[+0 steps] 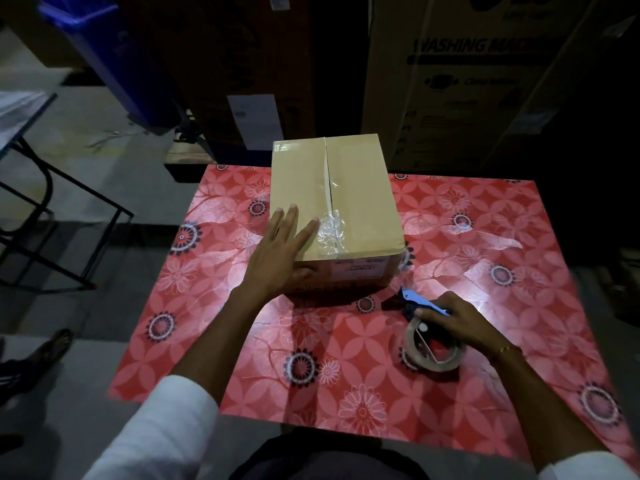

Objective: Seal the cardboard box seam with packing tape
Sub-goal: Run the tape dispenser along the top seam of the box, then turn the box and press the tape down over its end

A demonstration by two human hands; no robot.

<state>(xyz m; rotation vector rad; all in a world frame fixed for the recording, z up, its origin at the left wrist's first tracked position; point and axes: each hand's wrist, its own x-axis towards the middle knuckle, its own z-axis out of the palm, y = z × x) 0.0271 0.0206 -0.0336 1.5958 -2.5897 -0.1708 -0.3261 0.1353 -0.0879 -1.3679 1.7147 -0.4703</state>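
Observation:
A closed brown cardboard box (360, 202) stands on the table, its centre seam running away from me. Crumpled clear tape (330, 232) covers the near end of the seam; further back the seam shows a dark gap. My left hand (280, 251) lies flat on the box's near left corner, fingers spread. My right hand (453, 320) rests on a blue tape dispenser (420, 301) with a roll of clear packing tape (433, 351), which sits on the table in front of the box to the right.
The table wears a red flowered cloth (242, 341). Tall cartons (467, 74) stand right behind it. At left are a blue bin (104, 53), a black metal frame (52, 209) and a person's sandalled foot (52, 348) on the floor.

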